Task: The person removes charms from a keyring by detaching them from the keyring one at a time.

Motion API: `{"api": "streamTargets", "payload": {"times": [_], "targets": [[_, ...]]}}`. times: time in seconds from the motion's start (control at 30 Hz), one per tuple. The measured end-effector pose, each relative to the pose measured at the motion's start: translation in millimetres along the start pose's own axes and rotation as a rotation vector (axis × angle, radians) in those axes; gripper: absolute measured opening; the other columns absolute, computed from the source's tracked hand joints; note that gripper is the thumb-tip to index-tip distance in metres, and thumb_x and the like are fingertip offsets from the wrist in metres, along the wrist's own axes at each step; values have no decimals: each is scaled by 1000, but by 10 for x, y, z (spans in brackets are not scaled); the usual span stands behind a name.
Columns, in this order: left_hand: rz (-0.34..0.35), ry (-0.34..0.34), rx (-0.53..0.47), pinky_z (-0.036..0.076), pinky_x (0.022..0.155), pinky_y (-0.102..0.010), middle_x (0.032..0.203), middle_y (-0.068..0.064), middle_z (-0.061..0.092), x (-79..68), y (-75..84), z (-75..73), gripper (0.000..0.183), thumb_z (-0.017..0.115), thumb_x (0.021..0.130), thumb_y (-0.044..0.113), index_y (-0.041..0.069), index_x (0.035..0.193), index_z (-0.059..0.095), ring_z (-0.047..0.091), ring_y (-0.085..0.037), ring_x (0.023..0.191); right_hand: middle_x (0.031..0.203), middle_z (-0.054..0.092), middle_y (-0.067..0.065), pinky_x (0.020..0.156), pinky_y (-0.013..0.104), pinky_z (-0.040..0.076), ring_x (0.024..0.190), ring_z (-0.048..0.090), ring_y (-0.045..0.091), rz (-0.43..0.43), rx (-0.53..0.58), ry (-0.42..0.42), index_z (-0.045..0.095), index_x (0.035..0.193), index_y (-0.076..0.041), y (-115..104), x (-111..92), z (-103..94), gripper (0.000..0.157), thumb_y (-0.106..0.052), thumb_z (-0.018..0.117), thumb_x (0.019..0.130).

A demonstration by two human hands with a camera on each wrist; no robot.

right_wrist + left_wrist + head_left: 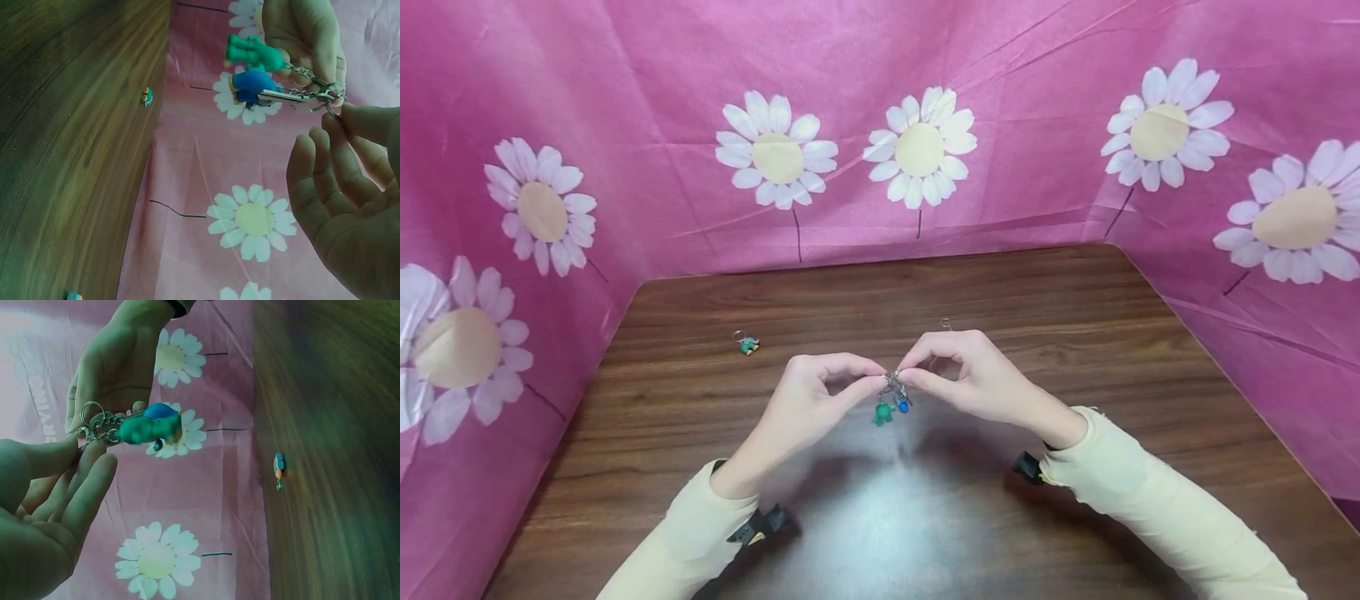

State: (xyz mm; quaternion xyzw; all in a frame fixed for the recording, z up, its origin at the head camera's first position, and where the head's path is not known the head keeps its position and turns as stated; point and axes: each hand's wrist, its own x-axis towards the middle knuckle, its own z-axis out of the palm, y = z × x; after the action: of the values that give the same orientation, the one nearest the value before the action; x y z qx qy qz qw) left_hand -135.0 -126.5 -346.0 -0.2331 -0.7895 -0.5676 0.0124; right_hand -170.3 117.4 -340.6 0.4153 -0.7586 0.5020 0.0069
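Above the middle of the table, my left hand [808, 400] and right hand [988, 379] meet fingertip to fingertip. Each pinches the metal key ring [333, 111] between thumb and forefinger. From it, on short chains, hang a green figure charm [883, 412] and a blue figure charm [903, 406]. A flat silver key [284, 96] lies alongside the blue charm in the right wrist view. Fingertips partly cover the rings, so whether they form one ring or linked rings, I cannot tell.
On the brown wooden table [685, 433], a green keychain [748, 344] lies at the far left. A thin metal ring [946, 323] shows behind my right hand; a blue and orange keychain [279, 465] appears in the left wrist view. Pink flowered cloth [850, 50] surrounds the table's back and sides.
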Motion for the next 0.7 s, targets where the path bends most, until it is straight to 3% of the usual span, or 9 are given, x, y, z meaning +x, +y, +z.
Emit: {"api": "streamTargets", "payload": {"times": [0.23, 0.4, 0.57, 0.7], "targets": [[51, 53, 36, 56, 56, -26, 85, 10, 75, -8, -20, 58, 8, 77, 93, 21, 15, 98, 80, 71, -17, 67, 90, 73, -10, 47, 20, 48, 73, 63, 5, -86, -102, -40, 76, 101, -21, 24, 18, -27, 11, -13, 75, 94], [76, 53, 40, 58, 61, -29, 88, 8, 76, -11, -10, 67, 8, 76, 94, 20, 14, 98, 79, 71, -14, 70, 90, 72, -11, 48, 18, 47, 72, 60, 4, -125, -137, -59, 76, 100, -20, 14, 25, -44, 11, -12, 76, 93], [99, 30, 125, 59, 64, -27, 86, 12, 75, -11, 11, 68, 5, 78, 92, 15, 15, 96, 79, 71, -9, 71, 89, 70, -13, 53, 18, 46, 68, 54, 2, -189, -236, -90, 75, 98, -19, 17, 24, -45, 13, -7, 76, 91], [162, 19, 222, 60, 65, -24, 87, 8, 75, -18, 21, 82, 4, 77, 91, 11, 11, 95, 79, 70, -3, 71, 86, 69, -12, 57, 17, 41, 65, 49, 3, -251, -326, -72, 75, 98, -18, 16, 17, -25, 14, -6, 75, 91]]}}
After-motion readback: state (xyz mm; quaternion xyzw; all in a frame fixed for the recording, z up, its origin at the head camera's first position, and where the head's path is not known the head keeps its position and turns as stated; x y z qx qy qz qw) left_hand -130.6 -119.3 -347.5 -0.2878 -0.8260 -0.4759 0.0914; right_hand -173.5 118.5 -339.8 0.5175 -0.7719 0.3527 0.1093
